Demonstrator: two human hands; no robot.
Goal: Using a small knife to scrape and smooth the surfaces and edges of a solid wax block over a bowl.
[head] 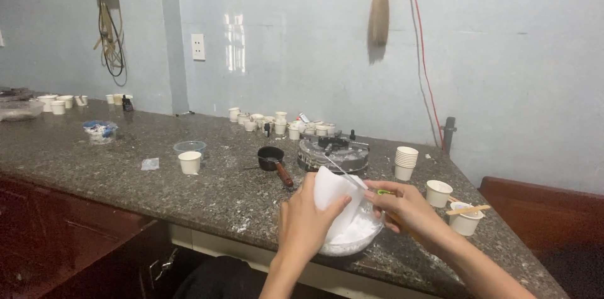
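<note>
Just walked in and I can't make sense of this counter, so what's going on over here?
A person stands at a speckled grey stone counter. Their left hand holds a white paper cup tilted over a clear round bowl of white powder, while the right hand steadies the cup's rim and holds a thin stick-like tool. A stack of white cups and a small black saucepan sit nearby.

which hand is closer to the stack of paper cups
Right. The right hand sits just below and left of the cup stack; the left hand is farther left, across the white bag.
</note>
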